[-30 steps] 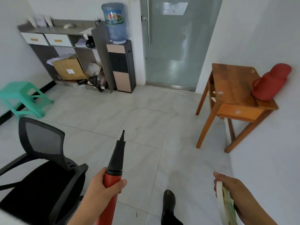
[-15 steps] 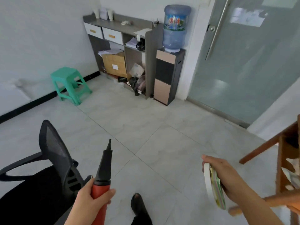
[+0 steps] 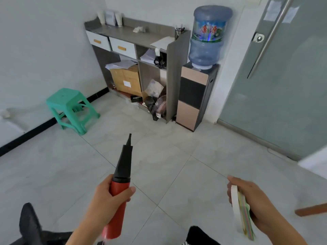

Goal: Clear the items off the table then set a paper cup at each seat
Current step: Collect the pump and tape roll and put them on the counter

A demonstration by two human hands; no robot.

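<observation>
Pale grey tiled floor (image 3: 159, 170) fills most of the view. Frosted glass door with a long steel bar handle (image 3: 283, 96) at 2 o'clock. Grey open-shelf cabinet with 2 white drawers (image 3: 134, 35) at 12 o'clock against the far wall, papers and bags stuffed in its bays. Beige-and-black water dispenser (image 3: 194, 96) just beside the cabinet's right end, blue clear water bottle (image 3: 208, 36) upside down on top. Green plastic stool (image 3: 70, 106) at 10 o'clock by the left wall. Black mesh office chair (image 3: 30, 225) at 7 o'clock, only partly in frame. Brown cardboard box (image 3: 126, 80) in the cabinet's lower left bay.

Red-bodied hand pump with black tapered nozzle (image 3: 120, 183) at 6 o'clock, nozzle pointing up and away toward the cabinet. Left hand (image 3: 106, 204) wraps the red barrel, fingers and thumb curled round it. Right hand (image 3: 253, 200) at 4 o'clock grips 2 things edge-on together: white tape roll (image 3: 234, 200) and a stack of pastel coloured paper (image 3: 245, 218), thumb on top (finger positions underneath hidden). All 3 carried items are in the air above the floor. Brown wooden bar (image 3: 311, 211) pokes in at 3 o'clock; cannot tell what it belongs to.
</observation>
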